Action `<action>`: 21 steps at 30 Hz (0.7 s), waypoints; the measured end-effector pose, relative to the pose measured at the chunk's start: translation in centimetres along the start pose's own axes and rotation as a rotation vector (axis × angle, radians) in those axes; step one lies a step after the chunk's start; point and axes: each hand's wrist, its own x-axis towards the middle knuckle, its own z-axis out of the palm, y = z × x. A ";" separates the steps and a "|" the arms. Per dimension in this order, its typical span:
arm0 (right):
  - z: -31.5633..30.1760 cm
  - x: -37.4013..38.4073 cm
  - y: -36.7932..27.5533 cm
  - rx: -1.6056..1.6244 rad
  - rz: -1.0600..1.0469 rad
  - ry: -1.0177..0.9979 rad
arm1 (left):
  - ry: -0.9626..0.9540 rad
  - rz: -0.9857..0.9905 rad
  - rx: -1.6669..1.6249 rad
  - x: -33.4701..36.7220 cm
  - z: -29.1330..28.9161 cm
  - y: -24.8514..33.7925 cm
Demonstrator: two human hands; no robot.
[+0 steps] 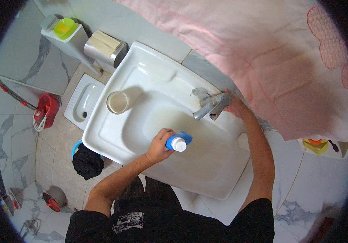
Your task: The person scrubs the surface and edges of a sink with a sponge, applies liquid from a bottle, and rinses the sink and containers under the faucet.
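Note:
A blue bottle with a white cap is gripped in my left hand, held over the basin of the white sink. Its cap points up toward me. My right hand reaches behind the metal faucet at the sink's back right edge. The faucet and a hanging pink cloth partly cover its fingers, so whether they hold anything is hidden. A greyish crumpled item lies beside the faucet. On the sink's left ledge stands a clear glass cup. Cloudy liquid appears to lie in the basin.
The pink cloth hangs over the back right. A tissue box and a white stand with a green container are at the back left. A squat toilet, red mop bucket and black cloth are on the left floor.

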 end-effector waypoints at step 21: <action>18.6 8.5 0.3 -1.101 -0.028 1.003 | 0.283 -0.071 0.103 -1.4 -4.1 -1.3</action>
